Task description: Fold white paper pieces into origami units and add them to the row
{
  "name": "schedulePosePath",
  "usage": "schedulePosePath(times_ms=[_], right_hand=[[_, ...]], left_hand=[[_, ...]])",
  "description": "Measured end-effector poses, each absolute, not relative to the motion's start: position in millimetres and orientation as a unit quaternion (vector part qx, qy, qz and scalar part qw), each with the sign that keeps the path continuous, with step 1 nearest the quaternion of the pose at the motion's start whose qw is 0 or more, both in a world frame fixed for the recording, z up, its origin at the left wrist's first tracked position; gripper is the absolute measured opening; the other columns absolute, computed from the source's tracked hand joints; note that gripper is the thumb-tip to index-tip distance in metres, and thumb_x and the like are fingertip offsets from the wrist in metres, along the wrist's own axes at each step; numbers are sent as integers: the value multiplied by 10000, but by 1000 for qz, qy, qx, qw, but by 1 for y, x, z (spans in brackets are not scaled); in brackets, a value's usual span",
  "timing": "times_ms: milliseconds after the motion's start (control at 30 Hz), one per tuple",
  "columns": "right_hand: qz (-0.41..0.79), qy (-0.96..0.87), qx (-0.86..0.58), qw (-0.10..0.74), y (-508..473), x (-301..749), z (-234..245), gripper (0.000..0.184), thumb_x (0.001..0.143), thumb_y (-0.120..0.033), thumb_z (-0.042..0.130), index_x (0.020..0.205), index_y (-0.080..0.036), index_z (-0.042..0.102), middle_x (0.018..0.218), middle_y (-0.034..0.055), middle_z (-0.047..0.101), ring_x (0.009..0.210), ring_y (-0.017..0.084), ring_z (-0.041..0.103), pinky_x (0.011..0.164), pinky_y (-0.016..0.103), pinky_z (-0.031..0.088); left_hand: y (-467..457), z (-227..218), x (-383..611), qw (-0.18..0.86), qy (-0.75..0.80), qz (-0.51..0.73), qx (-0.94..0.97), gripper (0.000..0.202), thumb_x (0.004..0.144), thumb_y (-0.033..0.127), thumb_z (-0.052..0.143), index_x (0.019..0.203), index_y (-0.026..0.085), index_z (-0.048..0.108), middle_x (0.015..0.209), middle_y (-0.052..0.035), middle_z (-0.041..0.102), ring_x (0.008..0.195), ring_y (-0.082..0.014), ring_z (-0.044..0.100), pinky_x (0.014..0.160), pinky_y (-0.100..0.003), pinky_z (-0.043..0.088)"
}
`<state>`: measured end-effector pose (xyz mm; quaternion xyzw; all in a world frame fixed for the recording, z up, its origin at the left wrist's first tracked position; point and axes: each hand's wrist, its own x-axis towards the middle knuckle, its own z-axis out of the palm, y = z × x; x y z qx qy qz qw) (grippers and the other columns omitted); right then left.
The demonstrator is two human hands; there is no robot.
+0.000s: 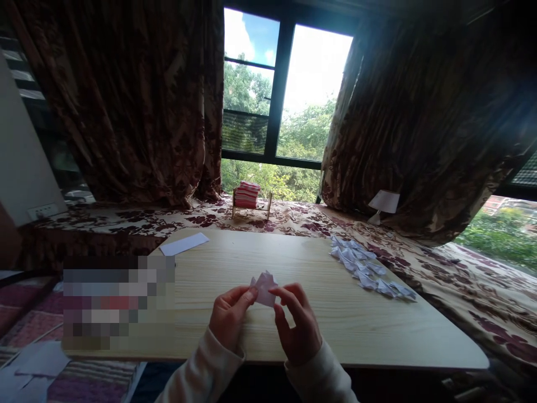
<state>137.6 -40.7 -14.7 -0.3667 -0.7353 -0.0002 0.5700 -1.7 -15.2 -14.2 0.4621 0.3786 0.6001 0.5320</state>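
We have a small piece of folded paper up in front of us, over the table, toward the table's near edge and around the middle of its width. Our left hand pinches the paper's left side between thumb and fingers. Our right hand has its index fingertip at the right side, the thumb apart and lower; whether these two pinch an edge between them, we cannot tell. The step looks to us like working a fold. To do it well, we should let the left pinch steady the layers without crushing the points, line up the edges before pressing, then run a fingertip along the crease with even, light pressure; pressing it against the table might give a sharper line. Such thin stuff could bend or slip if both sides pull at once. Much is hard to make out: our fingers cover the paper's sides, its back is turned away, and its creases are faint in the dim light. The folded pieces at the table's far right overlap, so we cannot count them surely. A pixelated patch hides the table's left end, and the sheets beyond that end are cut off by the frame.
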Motion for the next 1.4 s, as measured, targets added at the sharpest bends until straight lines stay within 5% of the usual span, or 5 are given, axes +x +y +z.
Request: schedulePosePath(times_ms=[400, 733, 1400], right_hand=[[-40, -742, -404, 533, -39, 139, -18, 180, 795, -138, 538, 910, -223, 647, 700, 21, 562, 631, 147, 541, 584, 282, 464], [23, -732, -412, 542, -41, 140, -17, 133, 835, -178, 517, 879, -202, 641, 763, 44, 694, 643, 157, 644, 615, 249, 511], [-49, -675, -517, 524, -40, 139, -17, 135, 796, -274, 515, 731, -194, 602, 459, -50, 498, 397, 90, 451, 448, 195, 345]], left_hand=[[-22, 0, 0, 515, 380, 576, 509, 152, 690, 266, 646, 728, 143, 728, 638, -19, 693, 684, -161, 586, 686, -231, 434], [-22, -1, 1, 494, 376, 552, 557, 195, 716, 288, 624, 766, 126, 721, 685, -44, 695, 715, -191, 599, 703, -264, 440], [-26, -1, 4, 414, 375, 524, 643, 187, 735, 294, 598, 712, 154, 720, 693, -40, 623, 743, -195, 562, 732, -265, 420]])
